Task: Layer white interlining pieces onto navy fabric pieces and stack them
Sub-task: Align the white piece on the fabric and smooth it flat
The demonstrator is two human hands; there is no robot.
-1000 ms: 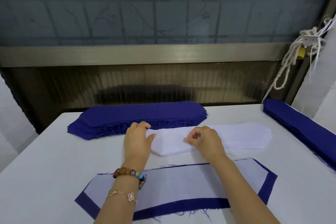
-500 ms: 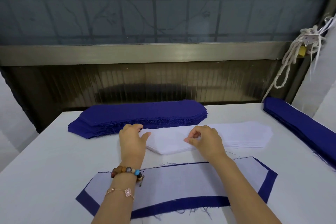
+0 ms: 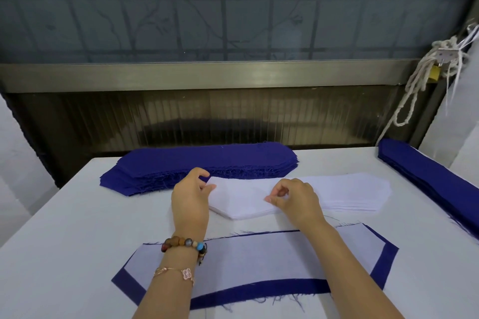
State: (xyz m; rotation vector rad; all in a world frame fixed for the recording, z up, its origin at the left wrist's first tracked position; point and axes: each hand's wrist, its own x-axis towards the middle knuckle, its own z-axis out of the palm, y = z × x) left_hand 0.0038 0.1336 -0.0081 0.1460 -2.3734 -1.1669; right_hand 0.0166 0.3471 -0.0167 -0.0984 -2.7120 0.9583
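Left hand grips interlining stack end; right hand pinches top layer

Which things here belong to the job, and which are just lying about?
In the job: white interlining stack, navy stack behind it, navy pile at right, layered piece nearest, left hand, right hand.
Lying about: white rope, brass padlock.

The white table carries two navy stacks, a white interlining stack, and one layered piece.
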